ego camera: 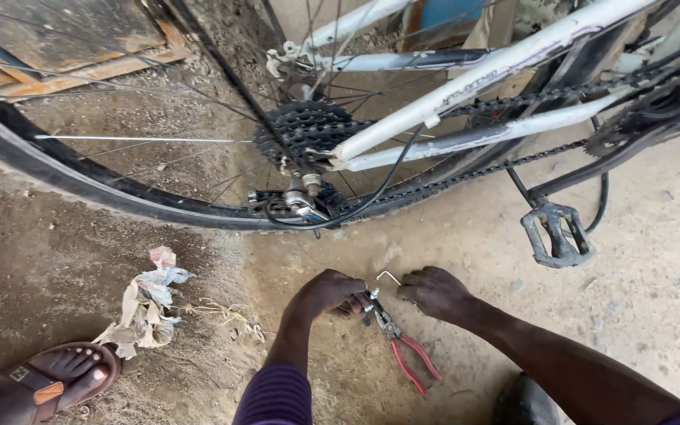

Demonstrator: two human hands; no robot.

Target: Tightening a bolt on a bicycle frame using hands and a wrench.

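A sandalled foot (57,378) and a crumpled scrap of paper (147,303) lie at the left on the dirt. The left hand (330,293) is closed around small tools beside red-handled pliers (403,346) on the ground; the right hand (434,293) pinches a bent hex key (388,276), below the bicycle's rear cassette (304,130) and pedal (558,234).

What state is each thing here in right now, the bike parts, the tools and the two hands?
Left hand: closed, at the pliers' head.
Right hand: fingers curled, touching the hex key.
Pliers: red handles spread, lying on the ground.
Hex key: between the hands, bent end up.
Chain: on the sprockets.
Rear wheel: mounted in the frame.
Pedal: hanging free.
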